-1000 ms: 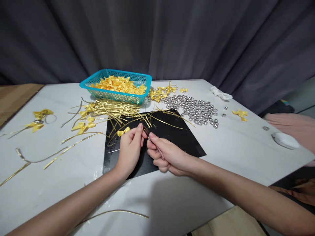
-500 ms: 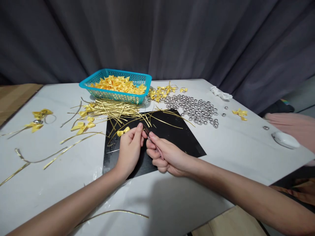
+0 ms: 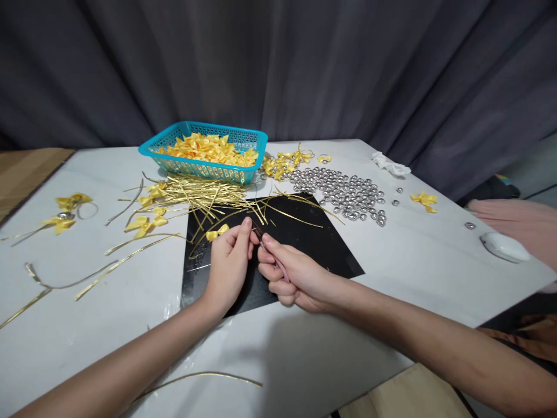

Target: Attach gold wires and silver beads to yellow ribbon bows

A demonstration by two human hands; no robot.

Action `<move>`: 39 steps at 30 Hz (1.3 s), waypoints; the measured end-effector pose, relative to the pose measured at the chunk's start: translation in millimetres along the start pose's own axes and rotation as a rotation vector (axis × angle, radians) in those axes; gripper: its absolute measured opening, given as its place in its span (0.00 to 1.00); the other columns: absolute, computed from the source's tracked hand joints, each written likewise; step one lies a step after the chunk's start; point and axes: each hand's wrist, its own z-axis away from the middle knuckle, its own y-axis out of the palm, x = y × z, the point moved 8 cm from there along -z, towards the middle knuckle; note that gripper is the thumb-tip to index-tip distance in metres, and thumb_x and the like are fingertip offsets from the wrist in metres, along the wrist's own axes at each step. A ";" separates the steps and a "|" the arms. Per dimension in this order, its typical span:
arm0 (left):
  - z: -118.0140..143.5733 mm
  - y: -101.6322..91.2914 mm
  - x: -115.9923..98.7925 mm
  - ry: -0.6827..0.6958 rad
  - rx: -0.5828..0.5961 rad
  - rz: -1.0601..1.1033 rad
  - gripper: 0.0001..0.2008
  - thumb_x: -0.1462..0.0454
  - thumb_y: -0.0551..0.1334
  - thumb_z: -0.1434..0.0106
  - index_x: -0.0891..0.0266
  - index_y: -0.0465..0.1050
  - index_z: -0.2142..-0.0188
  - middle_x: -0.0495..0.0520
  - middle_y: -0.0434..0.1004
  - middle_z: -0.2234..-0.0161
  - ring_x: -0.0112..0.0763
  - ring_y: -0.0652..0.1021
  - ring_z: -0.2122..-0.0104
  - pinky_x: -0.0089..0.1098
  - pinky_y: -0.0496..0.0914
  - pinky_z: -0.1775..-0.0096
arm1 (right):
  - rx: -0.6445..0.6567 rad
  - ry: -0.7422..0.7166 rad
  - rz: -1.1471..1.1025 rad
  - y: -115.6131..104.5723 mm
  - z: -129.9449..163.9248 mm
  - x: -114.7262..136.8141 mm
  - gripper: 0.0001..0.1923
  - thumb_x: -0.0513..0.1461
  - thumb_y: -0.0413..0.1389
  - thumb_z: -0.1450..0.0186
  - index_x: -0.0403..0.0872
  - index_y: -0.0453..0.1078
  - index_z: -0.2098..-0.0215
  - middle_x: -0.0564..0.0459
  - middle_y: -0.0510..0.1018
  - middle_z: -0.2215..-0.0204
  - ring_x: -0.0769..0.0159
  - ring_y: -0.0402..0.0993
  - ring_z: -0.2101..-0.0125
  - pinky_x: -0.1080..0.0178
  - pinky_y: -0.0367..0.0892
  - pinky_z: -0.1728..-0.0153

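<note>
Wrapping its grip around a slim pink tool (image 3: 282, 270) over the black mat (image 3: 322, 249), probably for control, the right hand (image 3: 298, 273) angles the tip toward the left hand (image 3: 230, 264), whose hold I cannot tell.

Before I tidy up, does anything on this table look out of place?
One gold strand lies beside the left forearm, apart from the gold pile; a small silver piece sits far right, away from the silver heap. Both look stray.
</note>
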 end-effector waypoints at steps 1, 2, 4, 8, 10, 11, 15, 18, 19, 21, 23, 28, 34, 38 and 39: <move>-0.2 -0.1 0.2 0.000 0.000 -0.001 0.20 0.56 0.55 0.36 0.62 0.62 0.83 0.44 0.57 0.85 0.23 0.60 0.82 0.27 0.56 0.76 | -0.001 0.000 0.002 0.0 -0.1 -0.2 0.21 0.54 0.45 0.34 0.48 0.48 0.75 0.67 0.46 0.87 0.80 0.32 0.89 0.77 0.36 0.92; -0.3 0.0 0.3 0.000 -0.001 -0.002 0.20 0.56 0.55 0.36 0.62 0.63 0.83 0.44 0.57 0.85 0.23 0.60 0.82 0.27 0.56 0.76 | -0.002 0.001 0.004 -0.1 -0.3 -0.5 0.21 0.53 0.44 0.34 0.48 0.48 0.75 0.67 0.46 0.87 0.80 0.32 0.89 0.77 0.36 0.92; -0.7 -0.4 0.7 -0.001 -0.008 -0.004 0.20 0.56 0.55 0.37 0.62 0.63 0.83 0.44 0.57 0.86 0.23 0.60 0.82 0.27 0.56 0.77 | -0.010 0.001 0.006 -1.2 -0.8 -0.6 0.21 0.53 0.42 0.33 0.48 0.48 0.76 0.67 0.46 0.87 0.80 0.32 0.89 0.77 0.36 0.92; -0.9 -1.7 2.4 -0.022 -0.024 0.004 0.19 0.55 0.56 0.37 0.62 0.65 0.81 0.43 0.57 0.86 0.23 0.59 0.83 0.27 0.55 0.78 | -0.033 -0.034 -0.013 -7.7 -1.6 6.4 0.21 0.52 0.41 0.32 0.48 0.49 0.75 0.67 0.47 0.86 0.80 0.32 0.89 0.77 0.35 0.91; -0.6 -2.2 3.3 -0.034 -0.024 0.010 0.19 0.55 0.56 0.37 0.62 0.65 0.81 0.43 0.57 0.86 0.22 0.59 0.84 0.26 0.54 0.79 | -0.041 -0.056 -0.027 -11.9 -1.3 12.1 0.21 0.52 0.40 0.32 0.48 0.49 0.75 0.67 0.47 0.87 0.80 0.31 0.89 0.77 0.35 0.91; -0.5 -2.4 3.6 -0.037 -0.023 0.013 0.19 0.55 0.56 0.38 0.62 0.65 0.81 0.43 0.57 0.86 0.22 0.59 0.84 0.26 0.53 0.79 | -0.047 -0.063 -0.027 -13.7 -1.0 14.5 0.21 0.52 0.40 0.32 0.48 0.49 0.75 0.67 0.47 0.87 0.80 0.31 0.89 0.77 0.35 0.91; 0.1 -2.9 3.7 -0.040 -0.023 0.012 0.19 0.54 0.56 0.37 0.62 0.65 0.81 0.43 0.56 0.86 0.22 0.59 0.84 0.26 0.53 0.79 | -0.084 -0.088 0.045 -16.9 -0.2 16.2 0.21 0.53 0.41 0.33 0.48 0.50 0.75 0.67 0.47 0.87 0.80 0.33 0.89 0.77 0.34 0.91; -0.2 -2.6 2.1 -0.030 -0.023 0.003 0.20 0.54 0.56 0.37 0.62 0.65 0.82 0.43 0.57 0.86 0.22 0.59 0.84 0.26 0.54 0.79 | -0.091 -0.121 0.106 -13.3 -0.9 11.0 0.21 0.54 0.44 0.34 0.48 0.50 0.75 0.67 0.48 0.87 0.81 0.34 0.89 0.77 0.35 0.91; -0.4 -2.4 1.5 -0.026 -0.024 0.000 0.20 0.54 0.56 0.37 0.62 0.65 0.82 0.43 0.57 0.86 0.22 0.59 0.84 0.27 0.54 0.79 | -0.085 -0.131 0.121 -11.7 -1.4 8.9 0.21 0.54 0.44 0.34 0.48 0.50 0.75 0.67 0.48 0.87 0.81 0.34 0.90 0.76 0.36 0.91; -0.7 -2.4 0.8 -0.021 -0.027 -0.003 0.20 0.54 0.56 0.38 0.62 0.64 0.83 0.43 0.57 0.87 0.22 0.59 0.84 0.27 0.55 0.78 | -0.073 -0.150 0.138 -9.5 -2.4 5.7 0.21 0.54 0.43 0.34 0.48 0.50 0.75 0.67 0.49 0.86 0.80 0.35 0.89 0.76 0.36 0.91; -0.9 -2.0 1.0 -0.022 -0.025 0.002 0.21 0.54 0.56 0.38 0.62 0.65 0.83 0.43 0.57 0.87 0.22 0.59 0.84 0.27 0.55 0.78 | -0.068 -0.164 0.145 -9.3 -3.0 4.5 0.20 0.53 0.43 0.34 0.48 0.50 0.75 0.66 0.49 0.86 0.80 0.35 0.89 0.76 0.36 0.91; -0.9 -0.5 2.8 -0.028 -0.002 0.030 0.21 0.54 0.56 0.38 0.62 0.64 0.83 0.43 0.57 0.87 0.23 0.59 0.84 0.27 0.55 0.78 | -0.085 -0.143 0.151 -11.3 -2.7 3.3 0.20 0.53 0.43 0.33 0.48 0.50 0.75 0.66 0.48 0.85 0.80 0.34 0.89 0.75 0.35 0.90; -1.1 1.4 2.2 -0.025 0.017 0.042 0.21 0.55 0.55 0.37 0.61 0.61 0.83 0.43 0.56 0.86 0.23 0.59 0.83 0.27 0.54 0.77 | -0.076 -0.103 0.137 -7.6 -1.7 0.4 0.21 0.53 0.42 0.33 0.49 0.48 0.75 0.66 0.48 0.86 0.80 0.34 0.88 0.76 0.36 0.90; -0.4 4.1 -0.7 -0.018 0.039 0.034 0.22 0.56 0.54 0.36 0.61 0.59 0.85 0.43 0.55 0.87 0.23 0.58 0.83 0.27 0.54 0.78 | -0.074 -0.111 0.126 -5.6 -1.7 -0.1 0.22 0.55 0.44 0.34 0.49 0.48 0.75 0.66 0.47 0.85 0.80 0.35 0.89 0.76 0.35 0.90; -0.2 4.5 -1.3 -0.016 0.042 0.033 0.22 0.56 0.54 0.36 0.61 0.59 0.85 0.43 0.55 0.87 0.23 0.58 0.83 0.27 0.54 0.78 | -0.071 -0.113 0.124 -5.1 -1.9 -0.4 0.22 0.55 0.44 0.34 0.49 0.48 0.75 0.66 0.47 0.85 0.80 0.35 0.89 0.76 0.35 0.90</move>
